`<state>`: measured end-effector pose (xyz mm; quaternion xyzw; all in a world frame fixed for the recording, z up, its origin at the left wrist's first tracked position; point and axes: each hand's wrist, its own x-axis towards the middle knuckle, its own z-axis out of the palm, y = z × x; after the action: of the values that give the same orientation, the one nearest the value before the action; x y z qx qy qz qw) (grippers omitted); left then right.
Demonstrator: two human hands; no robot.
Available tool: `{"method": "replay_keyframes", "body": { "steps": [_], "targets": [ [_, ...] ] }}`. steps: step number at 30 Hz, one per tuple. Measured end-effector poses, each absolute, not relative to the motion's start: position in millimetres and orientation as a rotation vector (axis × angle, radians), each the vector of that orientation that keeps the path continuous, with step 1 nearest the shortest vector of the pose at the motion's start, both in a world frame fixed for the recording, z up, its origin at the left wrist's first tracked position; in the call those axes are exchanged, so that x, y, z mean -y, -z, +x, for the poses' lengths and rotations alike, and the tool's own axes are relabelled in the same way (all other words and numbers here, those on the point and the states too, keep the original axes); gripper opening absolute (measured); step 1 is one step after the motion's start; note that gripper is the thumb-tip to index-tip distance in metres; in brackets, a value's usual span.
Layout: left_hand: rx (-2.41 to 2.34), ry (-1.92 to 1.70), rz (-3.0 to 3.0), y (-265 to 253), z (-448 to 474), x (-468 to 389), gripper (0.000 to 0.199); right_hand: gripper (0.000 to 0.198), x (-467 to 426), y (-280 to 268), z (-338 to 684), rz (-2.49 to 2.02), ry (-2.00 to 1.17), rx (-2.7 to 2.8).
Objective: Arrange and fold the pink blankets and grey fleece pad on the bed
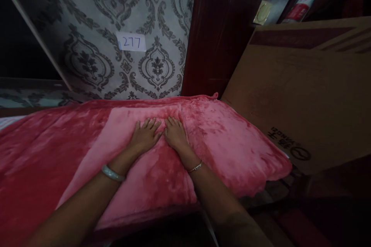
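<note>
A pink plush blanket (pixel 232 139) is spread before me, with one part folded over in a flat layer at the middle. My left hand (pixel 145 134) lies flat on that folded layer, fingers spread and pointing away from me. Close beside it, my right hand (pixel 175 133) also rests flat on the plush, near the fold's right edge, fingers stretched out. Neither hand grips anything. A pale bangle (pixel 112 173) circles my left wrist, and a thin bracelet (pixel 196 167) is on the right one.
A large cardboard box (pixel 301 92) stands at the right, against the blanket's edge. Behind is a patterned wall (pixel 156 15) bearing a paper label (pixel 131 41) reading 277. A dark red panel (pixel 213 34) rises beside it. A plastic bottle (pixel 304 4) is at the upper right.
</note>
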<state>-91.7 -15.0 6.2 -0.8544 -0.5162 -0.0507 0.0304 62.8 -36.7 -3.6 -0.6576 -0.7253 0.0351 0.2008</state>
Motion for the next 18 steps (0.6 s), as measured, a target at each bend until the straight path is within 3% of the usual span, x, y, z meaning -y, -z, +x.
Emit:
{"method": "replay_keyframes", "body": {
  "steps": [12, 18],
  "targets": [
    [1.959, -0.083, -2.398, -35.0, -211.2, 37.7, 0.068, 0.051, 48.6, -4.0, 76.8, -1.75, -0.212, 2.047],
    [1.542, 0.168, -2.667, -24.8, -199.7, 114.0, 0.068, 0.054, 132.1, -2.5, 125.0, -1.752, -0.262, 1.809]
  ]
}}
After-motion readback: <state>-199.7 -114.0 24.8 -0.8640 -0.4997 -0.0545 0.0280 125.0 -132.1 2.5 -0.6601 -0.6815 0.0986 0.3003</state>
